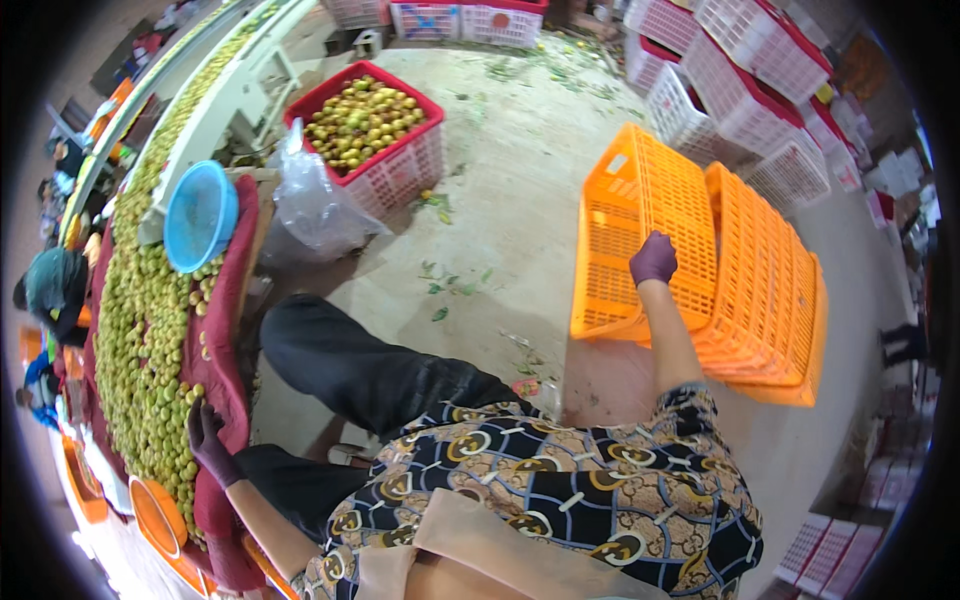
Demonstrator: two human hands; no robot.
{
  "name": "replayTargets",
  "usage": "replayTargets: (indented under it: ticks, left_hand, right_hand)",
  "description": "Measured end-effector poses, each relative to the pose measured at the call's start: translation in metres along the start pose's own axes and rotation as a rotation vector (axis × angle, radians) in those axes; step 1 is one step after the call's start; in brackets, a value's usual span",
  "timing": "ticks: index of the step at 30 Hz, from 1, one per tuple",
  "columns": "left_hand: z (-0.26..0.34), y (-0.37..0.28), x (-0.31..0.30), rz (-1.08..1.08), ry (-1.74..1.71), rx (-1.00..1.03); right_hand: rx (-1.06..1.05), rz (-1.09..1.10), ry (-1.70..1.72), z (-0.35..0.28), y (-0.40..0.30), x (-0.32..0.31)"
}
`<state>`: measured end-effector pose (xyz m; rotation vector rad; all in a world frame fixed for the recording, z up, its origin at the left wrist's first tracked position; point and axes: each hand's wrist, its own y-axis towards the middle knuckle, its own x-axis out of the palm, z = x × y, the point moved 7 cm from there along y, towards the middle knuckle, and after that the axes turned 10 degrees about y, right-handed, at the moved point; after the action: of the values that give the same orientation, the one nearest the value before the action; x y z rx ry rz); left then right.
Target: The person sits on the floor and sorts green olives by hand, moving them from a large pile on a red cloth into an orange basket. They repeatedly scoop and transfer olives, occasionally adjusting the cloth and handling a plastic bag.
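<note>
My left hand point(206, 439), in a purple glove, is at the padded dark-red cloth edge point(225, 367) of a sorting table. Its fingers are apart and bent beside a spread of small round green fruits point(142, 360); I see nothing held in it. On my right side, my gloved right hand point(654, 259) is closed over the rim of a tilted orange plastic crate point(679, 202). The crate's open side faces left, and its visible inside holds no fruit. More nested orange crates point(765, 292) stand against it on the right.
A blue plastic basin point(201, 217) sits on the table, with an orange basin point(157, 517) nearer me. A red-rimmed crate point(386, 154) full of fruit stands ahead beside a clear plastic bag point(315, 202). White-and-red crates point(739, 82) are stacked far right. People work left of the table.
</note>
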<state>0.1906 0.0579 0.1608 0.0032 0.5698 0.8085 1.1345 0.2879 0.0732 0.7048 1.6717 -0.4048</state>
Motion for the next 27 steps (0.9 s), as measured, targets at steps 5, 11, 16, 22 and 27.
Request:
replayTargets:
  ticks: [5, 11, 16, 22, 27]
  left_hand:
    - [0.077, -0.024, 0.036, -0.01, -0.021, 0.042]
    - [0.065, -0.087, -0.032, 0.011, -0.231, -0.067]
    - [0.045, -0.12, -0.071, 0.089, -0.161, -0.097]
    - [0.051, -0.084, -0.018, -0.098, 0.022, 0.018]
    - [0.053, -0.059, 0.043, -0.231, -0.158, -0.02]
  right_hand:
    - [-0.346, 0.02, 0.404, -0.008, 0.034, 0.07]
    - [-0.634, -0.36, 0.486, -0.084, 0.068, 0.004]
    - [-0.855, -0.499, 0.211, -0.183, 0.018, -0.053]
    - [-1.238, -0.363, 0.113, -0.277, -0.109, -0.104]
    - [-1.42, -0.204, -0.008, -0.344, -0.171, -0.158]
